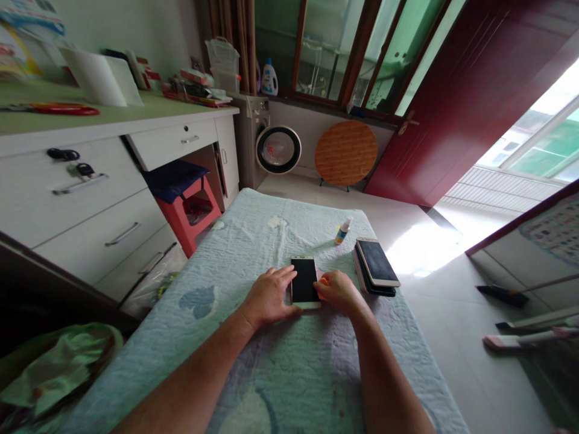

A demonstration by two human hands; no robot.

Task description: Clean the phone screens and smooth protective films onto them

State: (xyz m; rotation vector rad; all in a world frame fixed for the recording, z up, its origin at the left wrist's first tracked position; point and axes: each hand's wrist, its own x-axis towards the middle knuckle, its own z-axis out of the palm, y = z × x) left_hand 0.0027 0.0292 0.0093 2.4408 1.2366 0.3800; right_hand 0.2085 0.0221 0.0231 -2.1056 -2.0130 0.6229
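Observation:
A white-framed phone (304, 279) lies screen up on a pale blue quilted cloth (253, 367) that covers the table. My left hand (270, 296) rests flat against the phone's left edge, fingers stretched out and touching it. My right hand (337, 290) sits at the phone's right edge with its fingers curled, pressing something pinkish that I cannot make out against the phone's side. A stack of several phones (376, 266) lies just right of my right hand. A small spray bottle (342, 231) stands beyond them.
White drawers and a cluttered desk (113, 114) stand at the left, with a red stool (187, 208) under it. A washing machine (266, 141), a round wooden tabletop (346, 152) and a dark red door (465, 96) are at the back. Green plastic bags (49, 374) lie bottom left.

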